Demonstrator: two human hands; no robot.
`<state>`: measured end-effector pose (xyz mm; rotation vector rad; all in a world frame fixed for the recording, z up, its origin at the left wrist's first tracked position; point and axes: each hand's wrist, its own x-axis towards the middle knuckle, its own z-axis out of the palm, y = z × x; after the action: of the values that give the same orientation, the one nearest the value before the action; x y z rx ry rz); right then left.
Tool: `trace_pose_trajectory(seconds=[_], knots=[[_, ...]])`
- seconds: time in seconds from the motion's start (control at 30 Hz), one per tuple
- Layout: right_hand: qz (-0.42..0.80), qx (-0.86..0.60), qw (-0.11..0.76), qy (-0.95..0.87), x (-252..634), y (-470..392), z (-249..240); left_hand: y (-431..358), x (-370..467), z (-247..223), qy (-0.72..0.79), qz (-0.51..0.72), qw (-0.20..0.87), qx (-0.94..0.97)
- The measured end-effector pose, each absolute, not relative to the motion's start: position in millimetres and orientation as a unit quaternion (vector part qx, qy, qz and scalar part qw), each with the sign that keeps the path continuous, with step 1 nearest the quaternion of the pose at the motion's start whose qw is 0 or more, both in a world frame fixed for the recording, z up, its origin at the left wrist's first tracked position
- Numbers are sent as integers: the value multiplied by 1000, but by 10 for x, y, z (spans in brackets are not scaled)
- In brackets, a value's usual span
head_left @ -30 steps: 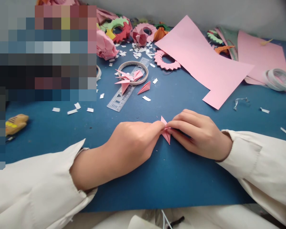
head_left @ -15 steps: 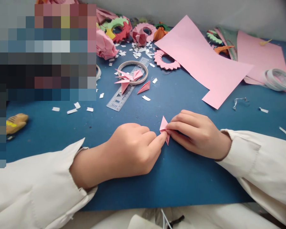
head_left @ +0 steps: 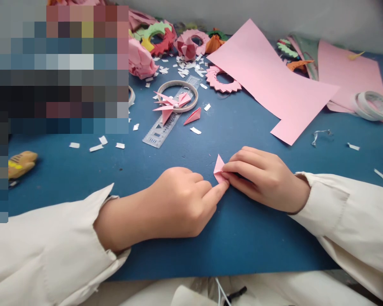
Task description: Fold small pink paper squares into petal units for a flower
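A small folded piece of pink paper (head_left: 218, 163) lies on the blue table, pointed at its far end. My right hand (head_left: 258, 176) grips its right edge between thumb and fingertips. Reaching in from the left, my left hand (head_left: 188, 202) is closed, its index finger stretched out and pressing on the paper's near part, which it hides. The fingertips of both hands touch there. Beyond them lie a folded pink paper piece (head_left: 192, 116) and a spiky cluster of folded pink pieces (head_left: 167, 111), the cluster resting over a tape roll (head_left: 196, 97) and a clear ruler (head_left: 153, 137).
A large pink paper sheet (head_left: 268, 80) spreads across the back right, beside white tape rolls (head_left: 375, 106). Paper rings (head_left: 223, 87), crumpled pink paper (head_left: 142, 61) and white scraps (head_left: 195, 131) are scattered behind. At far left sits a yellow-brown object (head_left: 24, 165); a blurred block covers the upper left.
My left index fingertip has slid nearer to me and slightly right along the folded paper, now covering its near tip. My right hand has stayed in place.
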<state>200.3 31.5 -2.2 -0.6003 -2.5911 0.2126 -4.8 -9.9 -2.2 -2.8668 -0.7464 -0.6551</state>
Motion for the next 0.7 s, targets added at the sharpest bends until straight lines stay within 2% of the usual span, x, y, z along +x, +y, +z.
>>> trace_pose_trajectory(seconds=[0.17, 0.43, 0.7], knots=[[77, -211, 236, -945, 2007, 318, -19, -90, -51, -23, -272, -239, 51, -931], [77, -216, 236, -944, 2001, 317, -21, -80, -59, -7, -209, -174, 72, -960], [69, -221, 232, -945, 2002, 315, -27, -110, -61, 2, -184, -166, 107, -963]])
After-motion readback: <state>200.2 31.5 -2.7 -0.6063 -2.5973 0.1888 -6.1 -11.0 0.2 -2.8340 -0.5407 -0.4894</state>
